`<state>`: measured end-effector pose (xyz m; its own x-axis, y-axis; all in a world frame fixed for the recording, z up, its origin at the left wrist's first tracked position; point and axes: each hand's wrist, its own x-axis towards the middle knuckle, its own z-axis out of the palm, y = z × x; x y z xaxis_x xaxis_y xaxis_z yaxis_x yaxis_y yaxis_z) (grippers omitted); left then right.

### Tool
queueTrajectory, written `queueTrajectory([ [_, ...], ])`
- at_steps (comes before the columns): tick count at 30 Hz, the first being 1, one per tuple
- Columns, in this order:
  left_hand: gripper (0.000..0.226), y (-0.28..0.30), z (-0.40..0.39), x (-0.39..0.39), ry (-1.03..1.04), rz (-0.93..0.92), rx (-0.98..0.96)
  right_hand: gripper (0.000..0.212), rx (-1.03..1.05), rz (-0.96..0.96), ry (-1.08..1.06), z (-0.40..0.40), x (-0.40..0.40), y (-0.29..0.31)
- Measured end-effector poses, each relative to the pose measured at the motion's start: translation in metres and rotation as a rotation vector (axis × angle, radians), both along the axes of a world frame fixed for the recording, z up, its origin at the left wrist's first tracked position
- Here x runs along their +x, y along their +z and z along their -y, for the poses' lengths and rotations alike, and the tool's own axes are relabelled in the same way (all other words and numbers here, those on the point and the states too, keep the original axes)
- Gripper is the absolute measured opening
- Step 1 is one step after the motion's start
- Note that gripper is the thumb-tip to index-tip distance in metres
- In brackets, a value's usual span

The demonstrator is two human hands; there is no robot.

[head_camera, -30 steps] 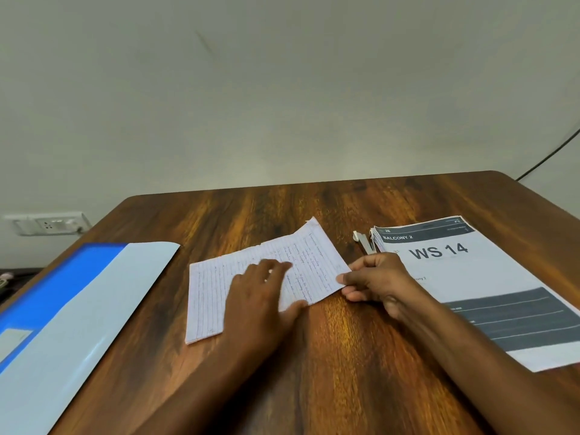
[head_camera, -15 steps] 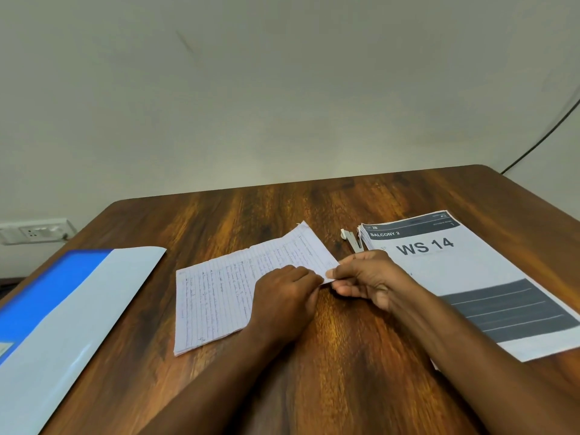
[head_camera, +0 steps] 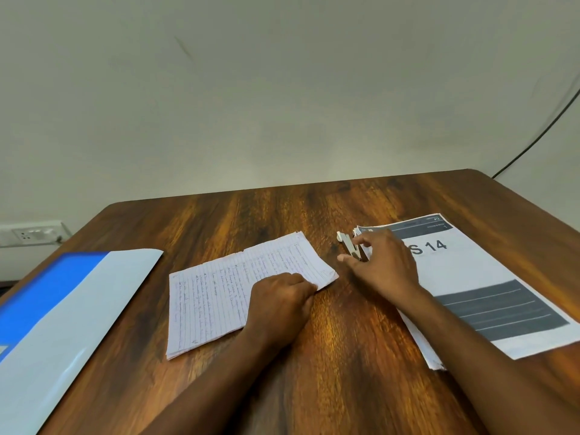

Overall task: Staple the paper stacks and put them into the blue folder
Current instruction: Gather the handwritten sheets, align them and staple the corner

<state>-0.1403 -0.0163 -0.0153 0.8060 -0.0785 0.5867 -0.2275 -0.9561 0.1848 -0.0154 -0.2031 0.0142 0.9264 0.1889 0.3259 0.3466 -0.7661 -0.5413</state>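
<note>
Stapler (head_camera: pixel 349 245) first: the small pale one lies on the wooden surface (head_camera: pixel 345 356) between the two paper stacks, its long axis running from far-left to near-right, the near end tucked under my right hand (head_camera: pixel 381 265). That hand sits right over it, fingers spread and loosely bent, fingertips at the stapler's near end; I cannot tell whether they have closed on it or are only touching it. The right hand is plainly the nearer one, so the pickup belongs to it, and I judge the grip should fall across the stapler's narrow width.

Just to the left, the handwritten lined stack (head_camera: pixel 238 287) lies flat, angled so its far-right corner points toward the stapler. My left hand (head_camera: pixel 281 301) rests on its near-right part, fingers curled and pressing the sheets down near the right edge. That pinned corner lies near the stapler, to its near-left, so I expect a short carry once it is lifted.

Under my right wrist lies the printed stack (head_camera: pixel 489 290) with "14" showing, its top-left corner just beside the stapler. Well apart, at the left edge of the surface, the blue folder (head_camera: pixel 47 290) lies with a pale sheet or flap across it. Neither stack is in it yet.
</note>
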Motion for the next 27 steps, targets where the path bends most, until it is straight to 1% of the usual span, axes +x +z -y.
queueTrajectory([
  [2, 0.02, 0.0, 0.0, 0.0, 0.014, -0.016, 0.013, 0.066, -0.134, -0.039, 0.015, -0.004, -0.001, -0.006],
  [4, 0.018, 0.0, 0.0, 0.0, 0.036, -0.028, 0.032, 0.068, -0.194, -0.017, 0.032, -0.006, -0.002, -0.008],
  [9, 0.017, 0.001, 0.0, 0.0, 0.091, -0.041, 0.052, 0.039, -0.122, 0.049, 0.064, -0.002, -0.005, -0.002],
  [12, 0.019, 0.001, 0.0, 0.0, 0.119, -0.058, 0.053, 0.042, -0.124, 0.019, 0.046, -0.001, -0.008, 0.003],
  [14, 0.019, 0.002, 0.0, -0.001, 0.136, -0.054, 0.054, 0.039, -0.147, -0.02, 0.047, 0.002, -0.007, 0.008],
  [17, 0.02, 0.002, 0.0, -0.001, 0.141, -0.057, 0.04, 0.022, -0.234, -0.082, 0.057, 0.009, -0.004, 0.019],
  [18, 0.021, 0.003, 0.0, 0.0, 0.142, -0.062, 0.034, 0.02, -0.267, -0.104, 0.062, 0.013, -0.002, 0.023],
  [20, 0.024, 0.002, 0.0, 0.0, 0.14, -0.07, 0.021, 0.024, -0.304, -0.148, 0.075, 0.017, 0.001, 0.028],
  [22, 0.025, 0.002, -0.001, 0.0, 0.138, -0.077, 0.012, 0.031, -0.271, -0.159, 0.074, 0.015, 0.002, 0.026],
  [24, 0.026, 0.002, -0.001, 0.0, 0.14, -0.089, 0.016, 0.041, -0.221, -0.114, 0.044, 0.009, -0.002, 0.02],
  [27, 0.026, 0.003, -0.001, -0.001, 0.142, -0.091, 0.014, 0.058, -0.246, -0.052, -0.002, 0.001, -0.005, 0.009],
])
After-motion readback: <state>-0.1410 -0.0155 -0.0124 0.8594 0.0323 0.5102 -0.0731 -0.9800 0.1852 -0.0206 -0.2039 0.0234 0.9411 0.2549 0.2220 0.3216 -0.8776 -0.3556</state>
